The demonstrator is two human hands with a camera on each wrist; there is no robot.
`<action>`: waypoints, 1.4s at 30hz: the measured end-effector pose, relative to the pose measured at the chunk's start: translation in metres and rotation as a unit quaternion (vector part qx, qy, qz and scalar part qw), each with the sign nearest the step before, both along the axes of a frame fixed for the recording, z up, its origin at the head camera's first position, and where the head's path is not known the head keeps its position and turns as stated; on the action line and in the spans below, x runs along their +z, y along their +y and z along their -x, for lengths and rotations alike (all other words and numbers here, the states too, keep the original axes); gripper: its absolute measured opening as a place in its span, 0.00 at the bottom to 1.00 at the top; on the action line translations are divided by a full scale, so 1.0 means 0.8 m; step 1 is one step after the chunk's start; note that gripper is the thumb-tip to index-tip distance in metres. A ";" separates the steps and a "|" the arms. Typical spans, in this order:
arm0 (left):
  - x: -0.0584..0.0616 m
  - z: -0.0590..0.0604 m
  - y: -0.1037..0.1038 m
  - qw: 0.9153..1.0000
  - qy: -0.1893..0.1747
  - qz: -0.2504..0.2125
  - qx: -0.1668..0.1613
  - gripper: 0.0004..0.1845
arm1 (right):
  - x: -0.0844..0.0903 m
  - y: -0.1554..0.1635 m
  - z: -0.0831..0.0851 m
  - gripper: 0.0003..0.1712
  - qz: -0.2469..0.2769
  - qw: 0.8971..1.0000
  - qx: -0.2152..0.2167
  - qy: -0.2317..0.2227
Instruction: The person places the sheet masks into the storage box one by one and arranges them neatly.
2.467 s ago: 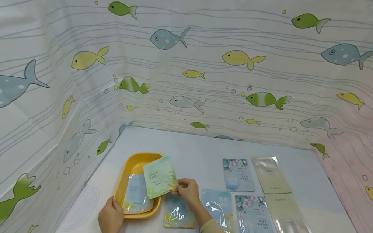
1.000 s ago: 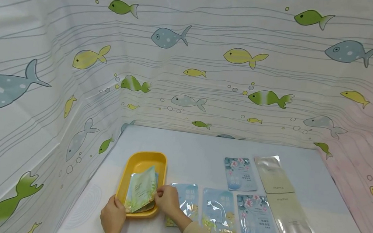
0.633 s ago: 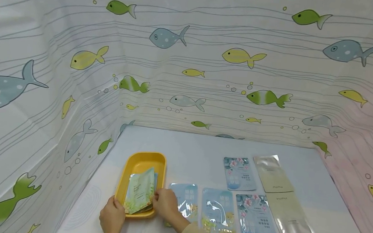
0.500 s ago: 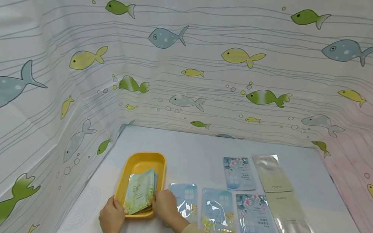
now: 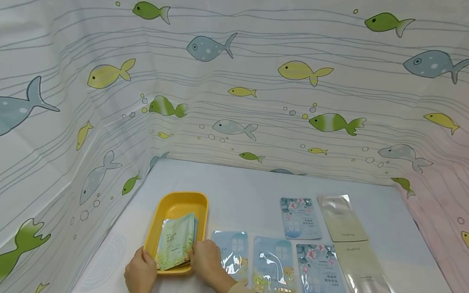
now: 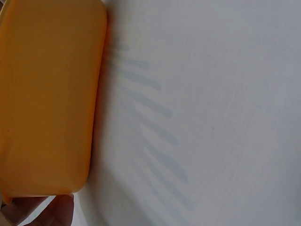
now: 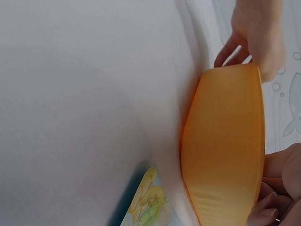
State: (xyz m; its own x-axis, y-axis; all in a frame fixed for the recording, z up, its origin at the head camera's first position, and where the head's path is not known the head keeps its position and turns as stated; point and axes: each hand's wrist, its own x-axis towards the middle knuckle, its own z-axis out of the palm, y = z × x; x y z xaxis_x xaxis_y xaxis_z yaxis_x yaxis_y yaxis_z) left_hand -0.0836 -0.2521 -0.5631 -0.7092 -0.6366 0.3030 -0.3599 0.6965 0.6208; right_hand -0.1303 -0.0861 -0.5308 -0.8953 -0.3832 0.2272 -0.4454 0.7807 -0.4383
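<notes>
A yellow plastic tray [image 5: 179, 202] stands on the left of the table. In it a green sheet mask packet [image 5: 175, 243] lies tilted on top of a blue one, whose edge shows at the right. My left hand [image 5: 140, 273] grips the tray's near left corner, thumb at the rim. My right hand [image 5: 206, 261] is at the tray's right rim, and in the right wrist view its curled fingers [image 7: 265, 214] hold that edge. Part of the green packet's lower right edge is hidden by this hand. The left wrist view shows fingers at the tray's outer wall [image 6: 51, 103].
Right of the tray lie two blue packets, one [image 5: 231, 253] partly behind my right arm and another [image 5: 274, 266]. Beyond are two floral packets [image 5: 300, 217] [image 5: 321, 275] and two silvery beige ones [image 5: 343, 219] [image 5: 367, 277]. A fish-patterned curtain [image 5: 237, 109] surrounds the table.
My right hand brought the green packet down into the tray on top of the blue one and let it go, then moved to the right rim. The left hand stayed on the tray.
</notes>
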 end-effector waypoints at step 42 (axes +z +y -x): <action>-0.002 -0.002 0.000 0.997 0.035 -0.067 -0.003 0.14 | 0.000 0.096 0.058 0.09 0.270 0.959 0.035 -0.074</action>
